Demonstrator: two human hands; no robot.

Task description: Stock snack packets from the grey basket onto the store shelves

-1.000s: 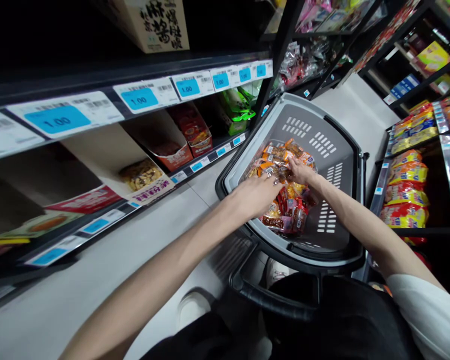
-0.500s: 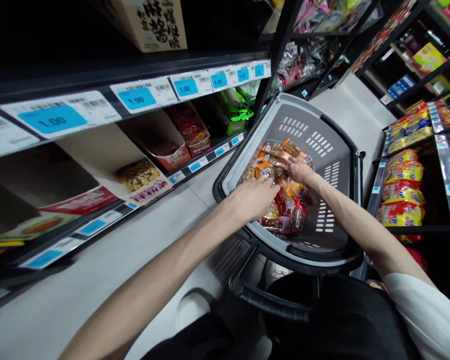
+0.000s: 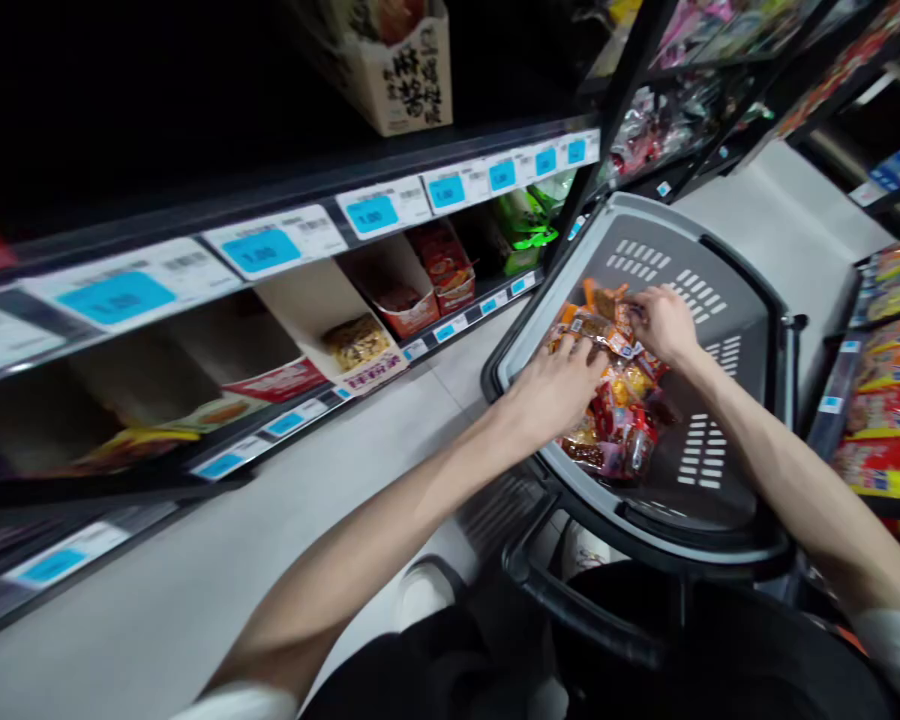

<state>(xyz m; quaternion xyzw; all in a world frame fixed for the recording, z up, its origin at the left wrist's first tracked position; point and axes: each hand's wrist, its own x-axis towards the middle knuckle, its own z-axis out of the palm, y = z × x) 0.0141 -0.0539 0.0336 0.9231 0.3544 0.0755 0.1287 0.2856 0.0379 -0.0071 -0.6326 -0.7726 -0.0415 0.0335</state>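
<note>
**Snack packs (image 3: 621, 418) touched inside grey basket (image 3: 679, 238)**

Nearest, a white shoe (image 3: 424, 592) is seen on the pale floor (image 3: 349, 480), beside the basket's black handle (image 3: 589, 620). The snack packs, wrapped in orange, red and clear film, are heaped on the left side of the basket's interior. The left hand (image 3: 559, 390) is laid over the near-left part of the heap, its fingers bent and slightly parted. The right hand (image 3: 666, 322) is placed at the far part, its fingers curled inward against the packs. Whether a pack is gripped by either hand cannot be told, as the fingertips are partly hidden.

To the left, the shelf edge is lined with blue-and-white price labels (image 3: 261, 248). Below them, an open carton (image 3: 371, 375) is partly filled by a clear packet (image 3: 356, 342); farther along, green packets (image 3: 525, 218) are stacked. To the right, red-and-yellow bags (image 3: 889, 420) are shelved.
</note>
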